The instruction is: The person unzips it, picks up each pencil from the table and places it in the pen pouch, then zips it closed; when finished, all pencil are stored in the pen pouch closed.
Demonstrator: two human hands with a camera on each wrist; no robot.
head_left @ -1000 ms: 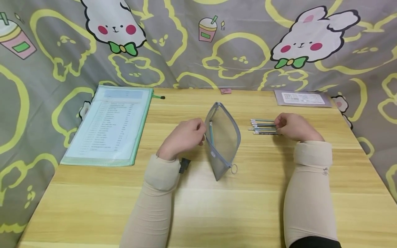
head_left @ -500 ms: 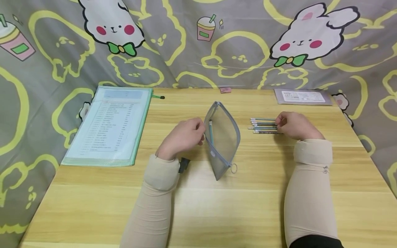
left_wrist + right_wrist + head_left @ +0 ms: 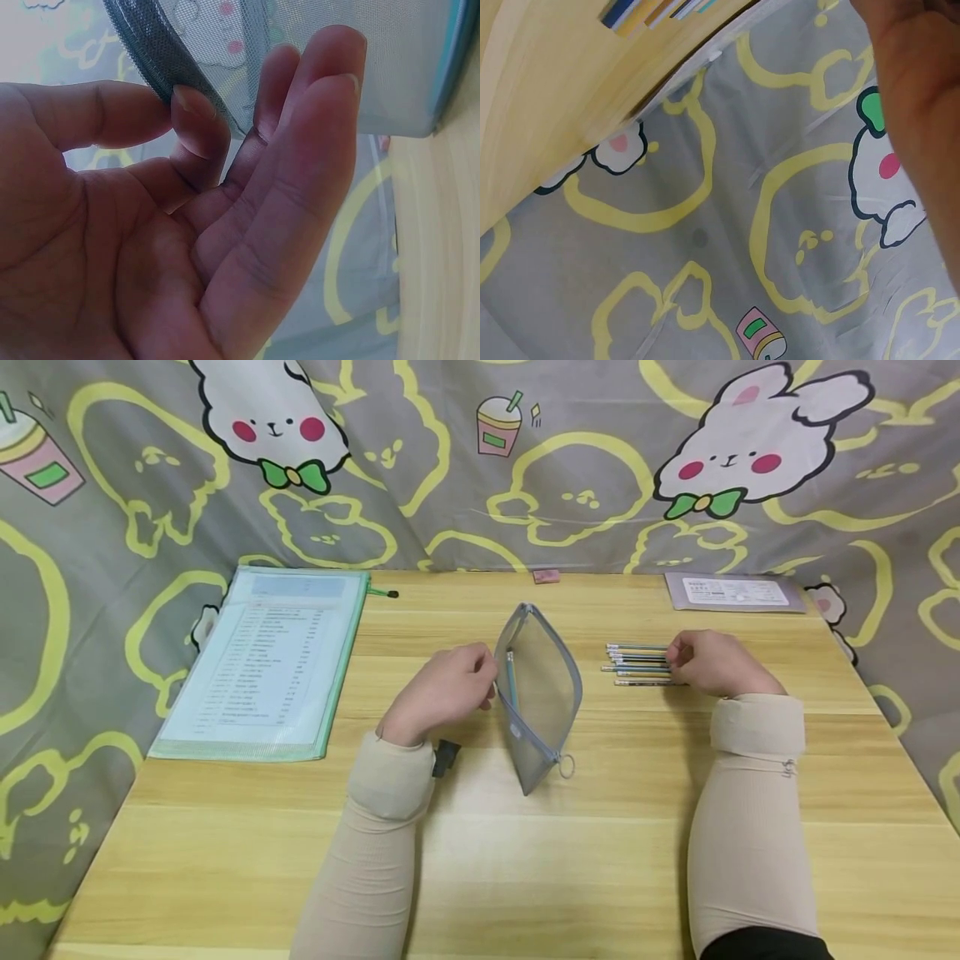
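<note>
In the head view, a grey mesh zip pouch [image 3: 543, 693] stands upright with its mouth wide, a zipper ring at its near end. One blue pencil [image 3: 512, 681] with a pale end leans inside it. My left hand [image 3: 446, 689] pinches the pouch's left rim between thumb and index finger; the left wrist view shows the other fingers extended beside the mesh. Several striped pencils [image 3: 633, 668] lie side by side on the right. Over their right ends, my right hand [image 3: 712, 664] touches them with bent fingers; its fingertips are partly hidden, so a pinch cannot be confirmed.
A green-edged document pouch [image 3: 258, 664] with a printed sheet lies at the left of the wooden table [image 3: 525, 877]. At the back are a small pink eraser-like block [image 3: 546, 577] and a flat lilac packet [image 3: 735, 592]. A patterned curtain [image 3: 427, 468] closes the back and sides.
The pencils have spread slightly under my right hand, and the nearest dark one now lies a little apart. My left hand and the mesh pouch have stayed in place.
</note>
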